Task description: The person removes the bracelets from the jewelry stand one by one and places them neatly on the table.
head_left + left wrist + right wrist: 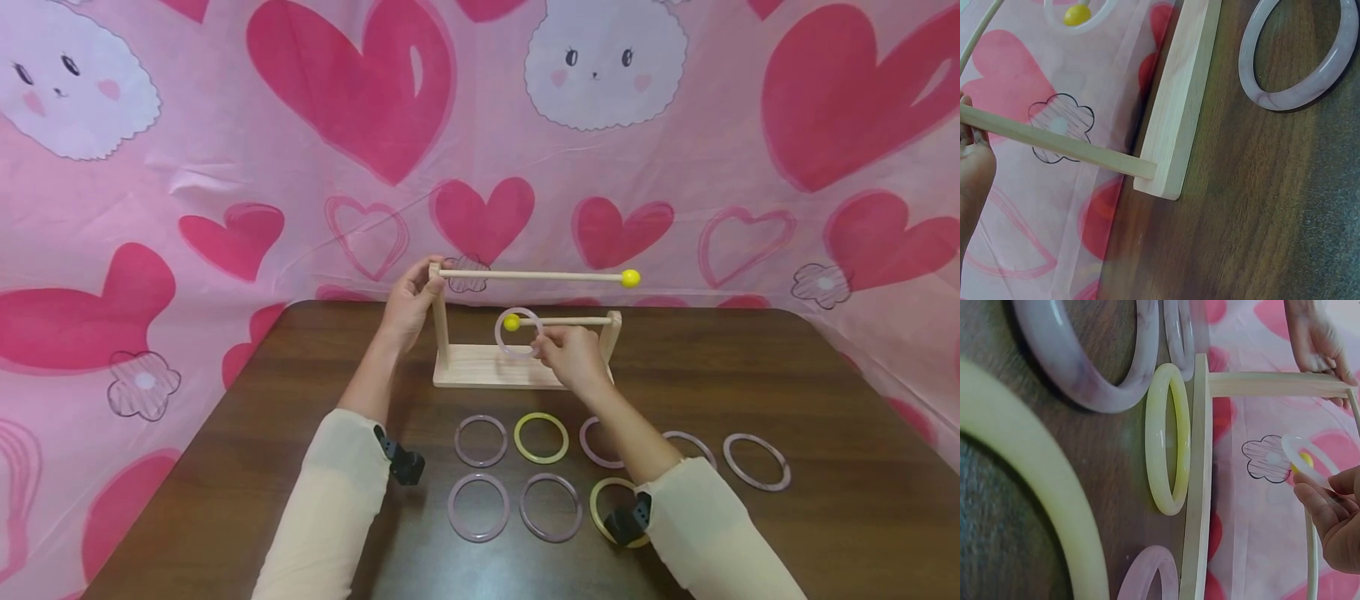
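A wooden stand [480,377] has two bars at different heights, each tipped with a yellow ball. My left hand [407,307] grips the top of its taller left post [441,329], thumb in front and fingers behind. Between thumb and fingertips, my right hand [576,357] pinches a pale translucent bangle [498,335]. The bangle stands upright at the free end of the lower bar [573,321], and the yellow ball [512,322] shows inside its ring. The upper bar [532,275] carries no bangle.
On the brown table [300,408], several bangles lie in two rows in front of the stand, among them a yellow bangle [517,438] and a lavender bangle [449,507]. My right forearm covers parts of some. A pink heart-print cloth [315,167] hangs behind the table.
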The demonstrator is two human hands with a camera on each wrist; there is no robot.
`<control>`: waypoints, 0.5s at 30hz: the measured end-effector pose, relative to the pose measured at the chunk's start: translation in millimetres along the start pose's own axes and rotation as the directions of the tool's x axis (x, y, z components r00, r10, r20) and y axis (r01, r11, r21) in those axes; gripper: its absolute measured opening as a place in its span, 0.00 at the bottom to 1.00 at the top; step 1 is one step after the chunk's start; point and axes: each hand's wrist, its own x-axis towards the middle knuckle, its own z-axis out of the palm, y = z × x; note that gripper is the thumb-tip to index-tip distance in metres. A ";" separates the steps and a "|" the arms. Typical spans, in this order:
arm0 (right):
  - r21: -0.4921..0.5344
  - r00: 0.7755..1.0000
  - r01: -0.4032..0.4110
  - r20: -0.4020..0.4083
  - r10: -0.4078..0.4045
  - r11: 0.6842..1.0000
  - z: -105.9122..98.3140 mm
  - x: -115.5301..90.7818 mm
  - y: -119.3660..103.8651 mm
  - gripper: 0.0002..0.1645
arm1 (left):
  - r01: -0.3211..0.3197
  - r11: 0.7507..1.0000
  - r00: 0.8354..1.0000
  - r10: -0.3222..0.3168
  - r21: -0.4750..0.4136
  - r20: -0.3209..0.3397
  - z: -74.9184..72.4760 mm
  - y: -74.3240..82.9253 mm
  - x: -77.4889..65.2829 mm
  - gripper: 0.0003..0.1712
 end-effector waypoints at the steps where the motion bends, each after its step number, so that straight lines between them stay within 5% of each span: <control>1: 0.011 1.000 -0.004 0.002 0.004 1.000 -0.6 -0.5 -0.3 0.11 | 0.001 1.000 1.000 -0.001 0.002 0.000 0.1 0.2 -0.1 0.30; 15: 0.153 0.998 -0.036 0.048 0.029 0.988 -11.2 -8.7 -3.4 0.14 | 0.004 1.000 1.000 -0.004 -0.014 -0.002 0.9 1.3 -0.8 0.22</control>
